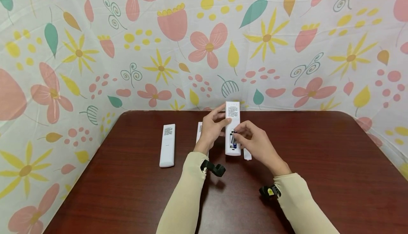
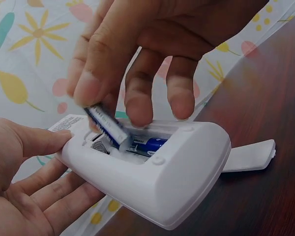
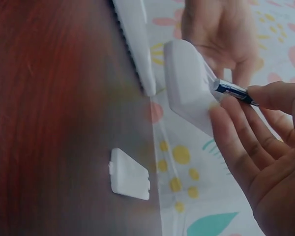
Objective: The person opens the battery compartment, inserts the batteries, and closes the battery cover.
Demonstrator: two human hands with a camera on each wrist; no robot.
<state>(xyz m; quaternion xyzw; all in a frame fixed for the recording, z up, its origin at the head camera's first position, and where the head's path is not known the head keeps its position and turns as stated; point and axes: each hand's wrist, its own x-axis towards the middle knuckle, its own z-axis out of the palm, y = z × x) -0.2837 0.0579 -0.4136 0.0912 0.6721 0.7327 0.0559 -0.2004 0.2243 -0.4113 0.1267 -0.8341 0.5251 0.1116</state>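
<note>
My left hand (image 1: pixel 208 130) grips a white remote control (image 1: pixel 233 115) above the table, its back turned up and its battery compartment uncovered. In the left wrist view, one blue battery (image 2: pixel 151 145) lies inside the compartment. Between thumb and finger, my right hand (image 1: pixel 257 142) pinches a second battery (image 2: pixel 107 127), blue and silver. That battery is tilted, with its lower end at the compartment opening beside the first one. The white battery cover (image 3: pixel 130 176) lies loose on the table, just right of the remote in the head view.
Another white remote (image 1: pixel 167 148) lies back side up on the dark red wooden table (image 1: pixel 134 191), to the left. A further white remote (image 1: pixel 199 132) lies partly hidden under my left hand and wrist. Behind the table's far edge hangs a flower-patterned cloth (image 1: pixel 178 60).
</note>
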